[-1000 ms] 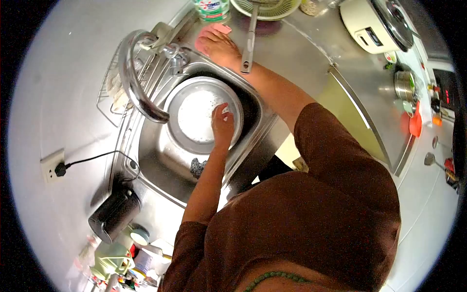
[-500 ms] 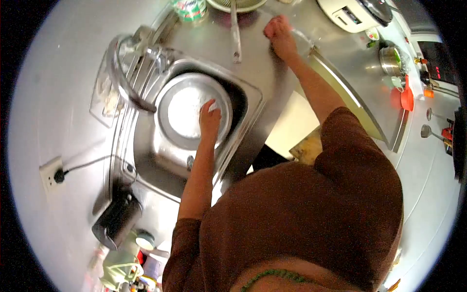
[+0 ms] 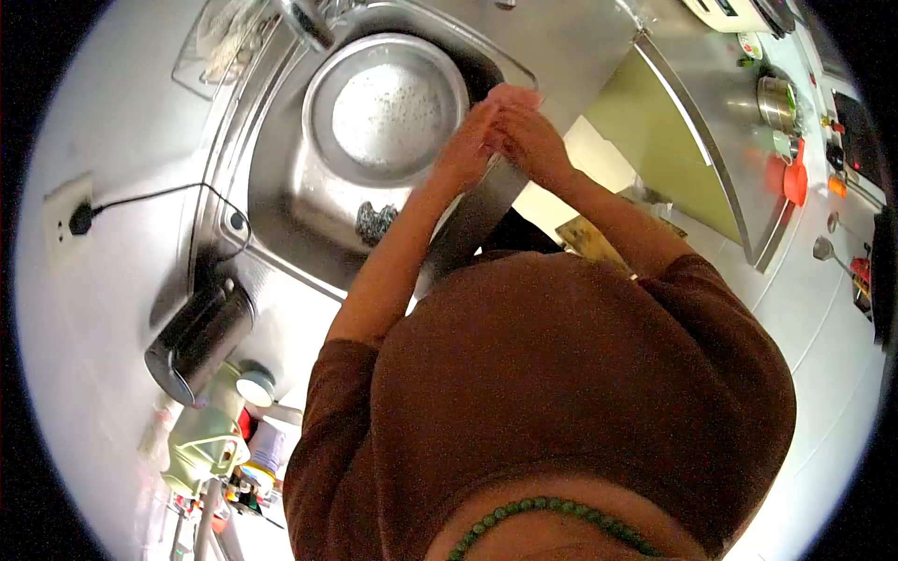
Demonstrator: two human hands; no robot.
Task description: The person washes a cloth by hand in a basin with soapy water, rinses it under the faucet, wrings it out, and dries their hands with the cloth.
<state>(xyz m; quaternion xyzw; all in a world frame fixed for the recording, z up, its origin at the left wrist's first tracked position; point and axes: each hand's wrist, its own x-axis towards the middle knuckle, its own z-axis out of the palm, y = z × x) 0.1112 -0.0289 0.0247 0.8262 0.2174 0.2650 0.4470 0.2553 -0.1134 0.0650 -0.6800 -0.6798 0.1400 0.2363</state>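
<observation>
My left hand (image 3: pixel 465 150) and my right hand (image 3: pixel 535 142) meet at the right edge of the sink, with a pink cloth (image 3: pixel 513 96) bunched between them. The fingers of both hands are closed on the cloth, partly hidden by it and by each other. Left of my hands, a round metal basin (image 3: pixel 323 109) rests in the steel sink (image 3: pixel 281 210); droplets or suds show on its bottom. A dark scouring pad (image 3: pixel 376 223) lies in the sink below the basin.
The faucet (image 3: pixel 307 23) overhangs the sink's upper left. A wire rack (image 3: pixel 192 65), a black kettle (image 3: pixel 199 338) and a green jug (image 3: pixel 208 435) stand to the left. At right are a metal-edged counter opening (image 3: pixel 697 122), a pot (image 3: pixel 776 103) and a red ladle (image 3: pixel 796 175).
My right hand has wiped rightward over the counter, then come back toward my body with the cloth. My left hand has left the basin and joined it. The view has shifted.
</observation>
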